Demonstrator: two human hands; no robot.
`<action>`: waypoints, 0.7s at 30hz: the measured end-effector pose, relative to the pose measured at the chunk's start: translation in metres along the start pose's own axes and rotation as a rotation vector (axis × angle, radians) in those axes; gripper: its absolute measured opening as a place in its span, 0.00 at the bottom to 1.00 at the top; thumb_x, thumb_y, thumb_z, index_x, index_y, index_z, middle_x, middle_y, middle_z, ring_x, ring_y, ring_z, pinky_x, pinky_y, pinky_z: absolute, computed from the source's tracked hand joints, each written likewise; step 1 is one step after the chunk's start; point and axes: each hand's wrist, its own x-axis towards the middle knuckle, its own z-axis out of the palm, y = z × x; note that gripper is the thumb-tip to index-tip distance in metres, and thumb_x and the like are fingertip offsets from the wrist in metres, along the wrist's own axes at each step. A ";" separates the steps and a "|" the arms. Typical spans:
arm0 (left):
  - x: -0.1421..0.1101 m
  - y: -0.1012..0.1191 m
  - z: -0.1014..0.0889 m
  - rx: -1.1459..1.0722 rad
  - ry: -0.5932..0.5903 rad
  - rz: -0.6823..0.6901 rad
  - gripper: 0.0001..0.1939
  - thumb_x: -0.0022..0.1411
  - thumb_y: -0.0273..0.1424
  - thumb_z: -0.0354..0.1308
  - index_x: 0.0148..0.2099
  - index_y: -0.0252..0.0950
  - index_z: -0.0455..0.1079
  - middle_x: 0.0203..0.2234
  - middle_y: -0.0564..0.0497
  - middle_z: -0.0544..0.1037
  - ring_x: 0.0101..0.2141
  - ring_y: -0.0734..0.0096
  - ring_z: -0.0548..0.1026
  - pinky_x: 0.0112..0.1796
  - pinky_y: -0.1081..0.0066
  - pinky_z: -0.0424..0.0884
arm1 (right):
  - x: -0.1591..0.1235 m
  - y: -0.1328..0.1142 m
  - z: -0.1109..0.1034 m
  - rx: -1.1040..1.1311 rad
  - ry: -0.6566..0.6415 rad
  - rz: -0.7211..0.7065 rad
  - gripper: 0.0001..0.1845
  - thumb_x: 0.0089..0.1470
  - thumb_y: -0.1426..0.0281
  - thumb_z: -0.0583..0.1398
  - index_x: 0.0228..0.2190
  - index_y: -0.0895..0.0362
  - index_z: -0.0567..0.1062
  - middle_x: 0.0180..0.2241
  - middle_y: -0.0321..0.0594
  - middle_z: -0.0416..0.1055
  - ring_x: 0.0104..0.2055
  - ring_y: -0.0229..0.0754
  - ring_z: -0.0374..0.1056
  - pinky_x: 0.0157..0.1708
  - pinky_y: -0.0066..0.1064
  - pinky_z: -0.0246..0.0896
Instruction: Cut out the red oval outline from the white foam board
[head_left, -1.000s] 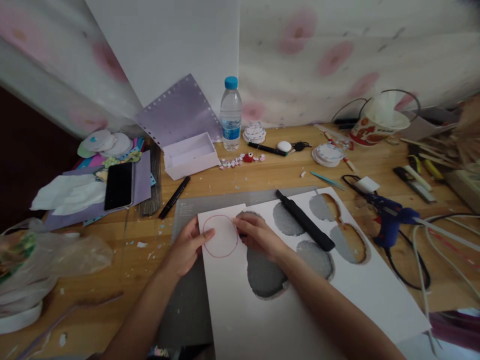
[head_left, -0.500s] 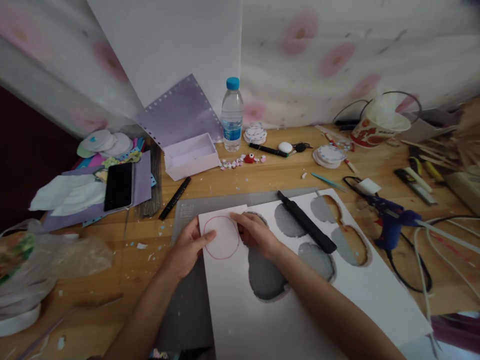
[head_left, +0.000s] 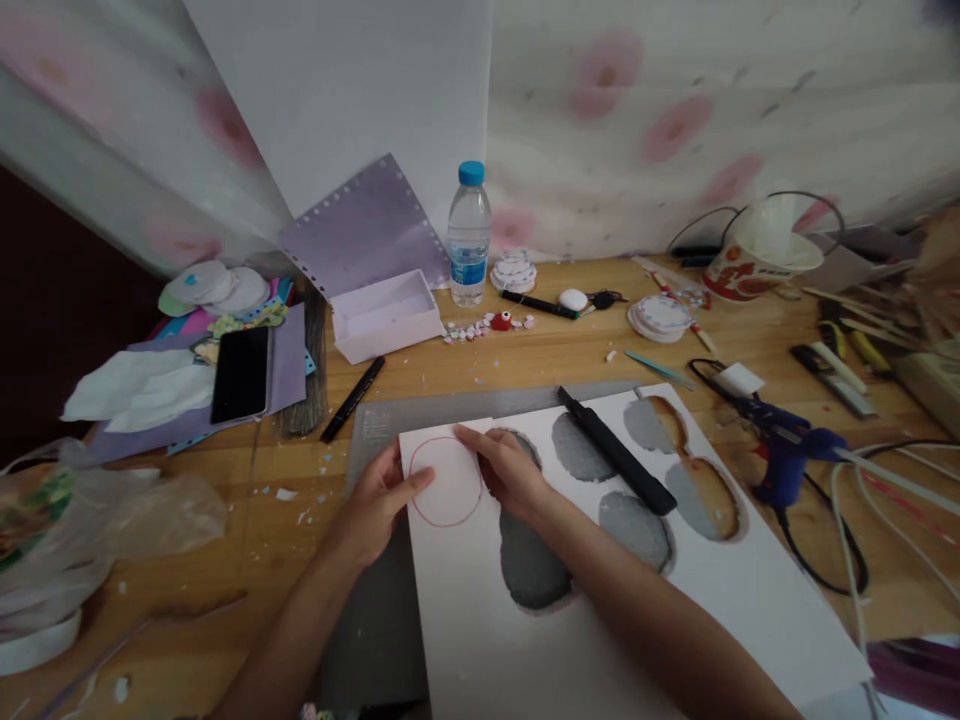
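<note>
A white foam board (head_left: 600, 630) with several round cut-out holes lies on a grey cutting mat (head_left: 420, 410). A red circle (head_left: 446, 480) is drawn in its near-left corner. My left hand (head_left: 379, 505) grips the board's left edge, thumb lying on the circle. My right hand (head_left: 510, 470) rests on the board at the circle's right side, fingers pressed together, index tip at the circle's top. Whatever it pinches is hidden. A long black tool (head_left: 611, 462) lies on the board to the right.
On the wooden table: a black marker (head_left: 352, 398), a phone (head_left: 241, 373) on papers, a white box (head_left: 384, 315), a water bottle (head_left: 469, 235), a blue glue gun (head_left: 784, 445) with cables, a paper cup (head_left: 757, 262), and a plastic bag (head_left: 90, 520) at left.
My right hand has slid up along the circle's right side, its fingertip now at the top. My left hand stays on the board's edge. The view has shifted slightly.
</note>
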 end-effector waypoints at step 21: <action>0.029 0.044 -0.029 0.430 0.014 -0.128 0.26 0.38 0.41 0.71 0.38 0.32 0.71 0.31 0.47 0.79 0.33 0.60 0.75 0.31 0.69 0.69 | -0.076 -0.010 -0.154 -1.269 0.474 -0.692 0.18 0.59 0.63 0.51 0.49 0.57 0.65 0.39 0.47 0.69 0.39 0.49 0.69 0.38 0.40 0.65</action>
